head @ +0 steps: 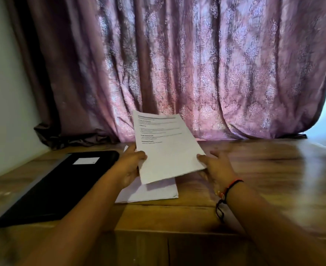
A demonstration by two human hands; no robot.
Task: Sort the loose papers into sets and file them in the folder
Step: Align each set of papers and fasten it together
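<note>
A closed black folder [62,181] lies flat at the left of the desk [263,169]. Just right of it, my left hand [130,166] grips the left edge of a printed sheet [167,146], thumb on top, holding it tilted above more papers [158,192] lying on the desk. My right hand [215,166] pinches the sheet's lower right corner, other fingers spread. Thread bands [229,189] circle that wrist. A pink patterned curtain [196,64] hangs behind.

One printed sheet [167,146] raised and tilted above table [263,169]. Left grip [131,166] pinches its left edge, right grip [215,167] its lower right corner. More papers [150,194] lie flat beneath. Closed black folder [58,185], white label, to the left. Patterned mauve curtain [196,64] behind. Red and black thread bands [229,187] on right wrist
</note>
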